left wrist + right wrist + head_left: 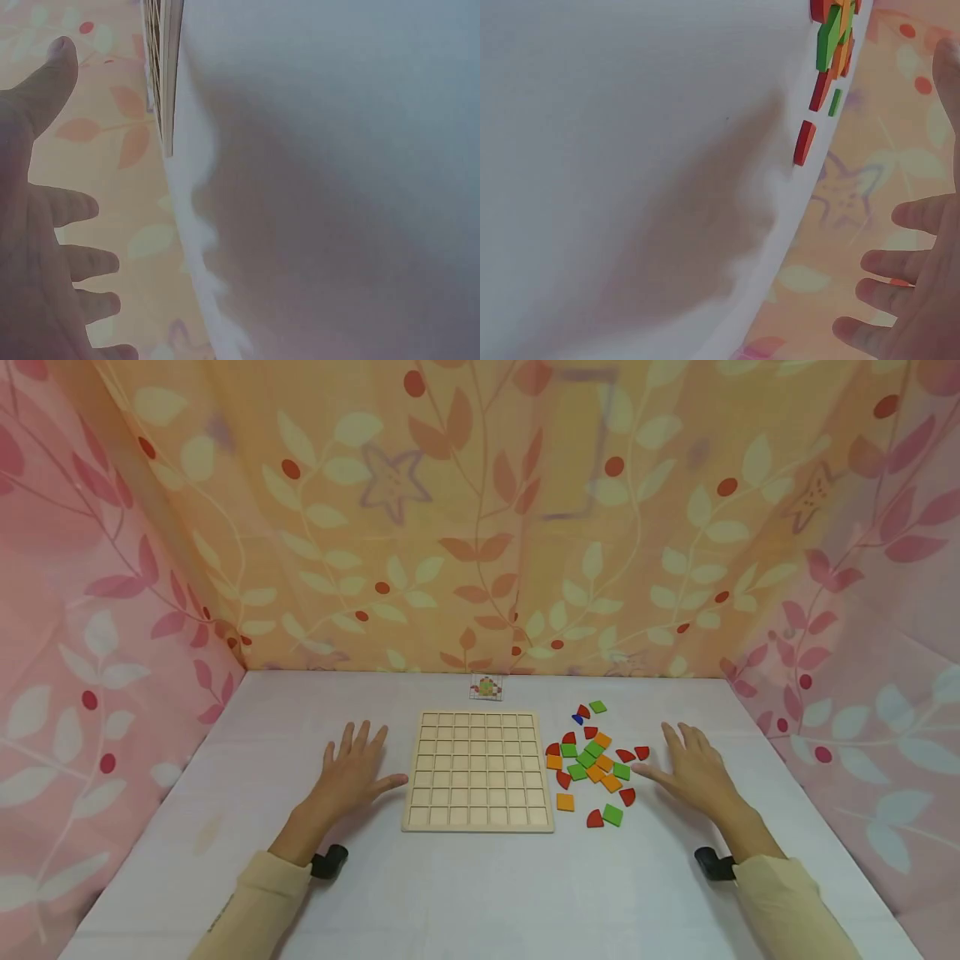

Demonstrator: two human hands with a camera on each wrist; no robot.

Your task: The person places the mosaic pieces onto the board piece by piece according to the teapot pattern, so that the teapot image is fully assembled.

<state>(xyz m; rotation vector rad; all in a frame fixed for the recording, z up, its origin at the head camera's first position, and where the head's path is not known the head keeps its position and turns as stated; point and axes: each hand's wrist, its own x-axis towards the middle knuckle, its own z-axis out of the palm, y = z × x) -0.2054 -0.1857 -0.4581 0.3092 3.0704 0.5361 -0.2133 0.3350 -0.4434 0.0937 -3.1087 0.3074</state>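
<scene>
A pale wooden grid board point(480, 771) with bare square cells lies in the middle of the white table. To its left, my left hand point(352, 777) is spread with nothing in it, the thumb tip close to the board's edge. My right hand point(693, 772) is spread too, just right of a loose scatter of flat pieces, and holds nothing. Among these are green diamonds point(612, 815), orange squares point(565, 802), red quarter-circle pieces point(595, 819) and a small blue piece point(577, 719). In both wrist views the hands hover over their shadows.
Behind the board lies a small printed card point(487, 687) with a coloured pattern on a grid. Floral curtains point(480, 527) enclose the table point(480, 893) at the back and both sides. A dark wrist camera sits at each cuff.
</scene>
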